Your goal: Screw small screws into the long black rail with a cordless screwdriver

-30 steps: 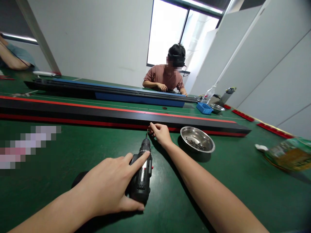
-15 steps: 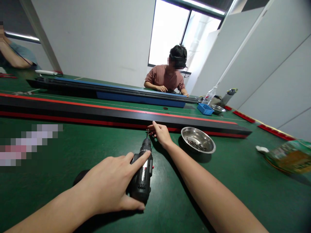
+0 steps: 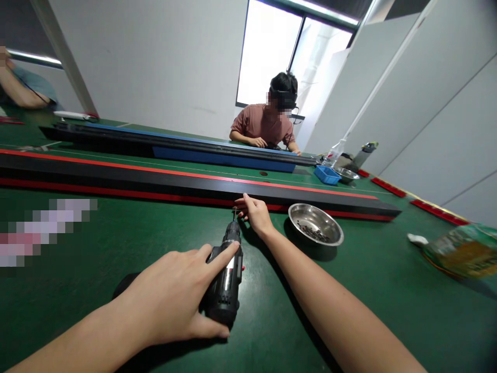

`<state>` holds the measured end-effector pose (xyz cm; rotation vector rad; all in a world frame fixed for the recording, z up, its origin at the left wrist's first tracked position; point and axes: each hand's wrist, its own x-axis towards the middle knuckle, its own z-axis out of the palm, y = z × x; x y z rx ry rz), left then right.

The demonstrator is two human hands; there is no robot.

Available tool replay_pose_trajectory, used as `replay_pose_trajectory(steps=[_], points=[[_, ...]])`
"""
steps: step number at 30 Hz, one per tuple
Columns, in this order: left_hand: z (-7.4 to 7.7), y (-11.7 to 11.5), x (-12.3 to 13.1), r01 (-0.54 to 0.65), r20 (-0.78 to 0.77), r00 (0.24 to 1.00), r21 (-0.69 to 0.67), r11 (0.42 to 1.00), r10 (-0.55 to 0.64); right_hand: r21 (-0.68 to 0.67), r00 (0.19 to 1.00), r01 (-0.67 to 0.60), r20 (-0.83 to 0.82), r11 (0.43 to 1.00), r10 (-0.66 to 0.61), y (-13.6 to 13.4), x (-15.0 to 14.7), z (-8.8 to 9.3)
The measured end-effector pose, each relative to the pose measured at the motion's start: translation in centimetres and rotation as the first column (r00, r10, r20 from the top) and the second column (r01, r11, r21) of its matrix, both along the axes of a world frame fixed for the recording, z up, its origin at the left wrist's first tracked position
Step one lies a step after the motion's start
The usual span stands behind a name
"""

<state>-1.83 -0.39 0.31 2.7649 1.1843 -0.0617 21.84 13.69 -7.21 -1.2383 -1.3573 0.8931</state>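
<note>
Fingers of the left hand: curled firmly round a black drill, index along its body toward the collar, thumb at the rear end. Fingers of the right hand: bent, drawn close together at the tip of the bit; whether they grip a small part there cannot be told. The drill lies low over the green desk, bit pointing away from the wearer.

Just beyond the right hand: long black bar with red stripes, running across the desk. To the right, near the bar: metal bowl containing small dark pieces. Farther right: green-and-orange bag.

Behind the bar: a second long dark bar and a blue basket. Far side: seated co-worker in a reddish-brown shirt.
</note>
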Motion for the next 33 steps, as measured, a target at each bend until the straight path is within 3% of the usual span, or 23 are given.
replay_pose_trajectory(steps=[33], points=[[0.76, -0.36, -0.04, 0.002, -0.008, 1.0, 0.013, 1.0, -0.002, 0.018, 0.996, -0.023, 0.089, 1.0, 0.022, -0.24, -0.07, 0.31]])
